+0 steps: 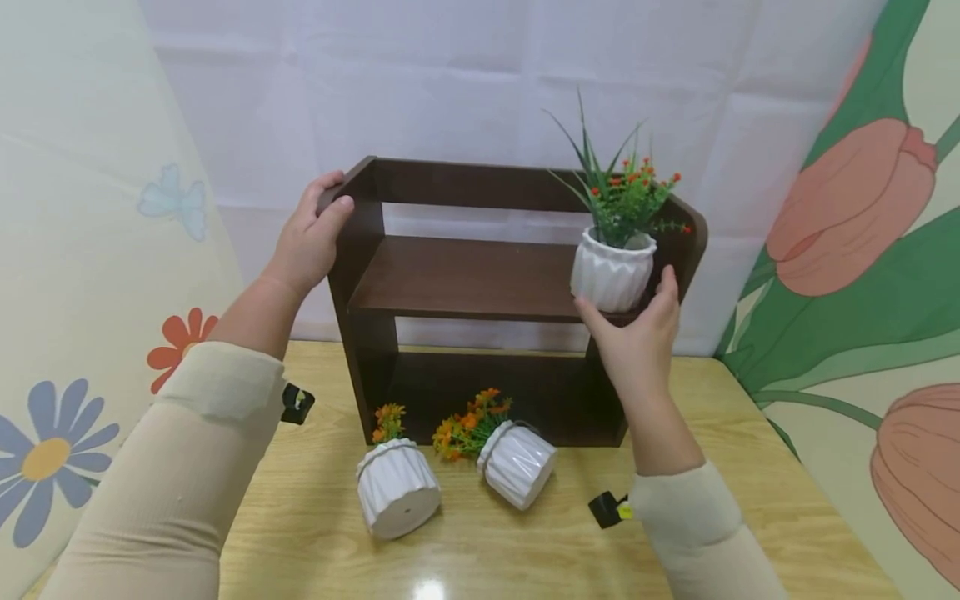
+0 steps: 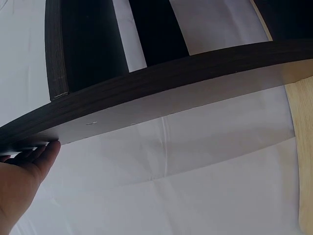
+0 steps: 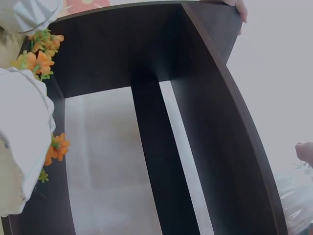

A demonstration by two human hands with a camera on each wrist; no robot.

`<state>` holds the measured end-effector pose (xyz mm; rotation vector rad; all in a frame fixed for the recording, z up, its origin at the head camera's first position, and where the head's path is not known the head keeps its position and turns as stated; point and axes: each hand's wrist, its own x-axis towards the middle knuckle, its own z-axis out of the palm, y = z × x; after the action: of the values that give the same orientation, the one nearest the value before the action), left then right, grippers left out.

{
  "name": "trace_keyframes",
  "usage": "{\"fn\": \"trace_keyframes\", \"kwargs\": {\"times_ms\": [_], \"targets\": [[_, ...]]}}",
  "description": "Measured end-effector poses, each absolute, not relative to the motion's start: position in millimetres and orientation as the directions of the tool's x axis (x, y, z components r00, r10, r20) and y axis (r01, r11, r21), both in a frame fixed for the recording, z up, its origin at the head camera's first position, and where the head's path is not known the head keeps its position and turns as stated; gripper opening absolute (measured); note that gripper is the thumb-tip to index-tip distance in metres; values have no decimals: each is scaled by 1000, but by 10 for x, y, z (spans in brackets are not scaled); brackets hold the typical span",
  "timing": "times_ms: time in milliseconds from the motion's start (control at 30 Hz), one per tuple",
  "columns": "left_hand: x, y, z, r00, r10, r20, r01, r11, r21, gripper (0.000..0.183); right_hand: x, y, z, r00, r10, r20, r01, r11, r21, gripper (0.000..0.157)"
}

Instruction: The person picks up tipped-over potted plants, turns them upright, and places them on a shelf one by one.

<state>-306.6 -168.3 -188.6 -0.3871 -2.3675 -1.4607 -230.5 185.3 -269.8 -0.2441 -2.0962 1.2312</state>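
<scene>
A dark brown two-tier shelf [image 1: 465, 279] stands upright on the wooden table. My left hand [image 1: 307, 233] grips the top of its left side panel, the thumb on the inner side; in the left wrist view, that hand [image 2: 22, 181] reaches round the panel's edge. With thumb and fingers spread round it, my right hand [image 1: 637, 350] holds a white ribbed flowerpot [image 1: 611, 271] at the right end of the middle board. Long grass leaves and small red flowers [image 1: 630, 196] rise from this pot. In the right wrist view, only the thumb tip [image 3: 305, 152] and part of the pot [image 3: 293, 196] show.
Two white pots with orange flowers lie tipped on the table [image 1: 315, 533] before the shelf: one pot [image 1: 401, 492] at left, another [image 1: 517, 467] at right, its flowers toward the lower board. A white cloth [image 1: 450, 75] hangs behind; flower-patterned sheets [image 1: 840, 333] flank both sides.
</scene>
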Motion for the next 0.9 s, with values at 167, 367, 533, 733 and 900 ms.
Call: {"fn": "trace_keyframes", "kwargs": {"times_ms": [167, 367, 533, 733, 900], "targets": [[-3070, -1686, -1885, -909, 59, 412, 396, 432, 811, 58, -2229, 1848, -2758, -771, 449, 452, -173, 535, -827, 114], [-3064, -1696, -1884, -909, 63, 413, 398, 430, 810, 58, -2123, 1831, -2832, -798, 408, 444, -166, 560, -812, 112], [-3063, -1709, -1884, -907, 61, 417, 401, 432, 808, 58, -2039, 1811, -2910, -824, 361, 437, -163, 587, -793, 112], [-3060, -1709, -1886, -906, 69, 417, 403, 437, 804, 59, -1983, 1782, -2999, -848, 309, 431, -167, 616, -770, 114], [-3063, -1704, -1886, -906, 78, 415, 405, 439, 802, 59, -1934, 1749, -3030, -898, 262, 354, -113, 640, -760, 116]]}}
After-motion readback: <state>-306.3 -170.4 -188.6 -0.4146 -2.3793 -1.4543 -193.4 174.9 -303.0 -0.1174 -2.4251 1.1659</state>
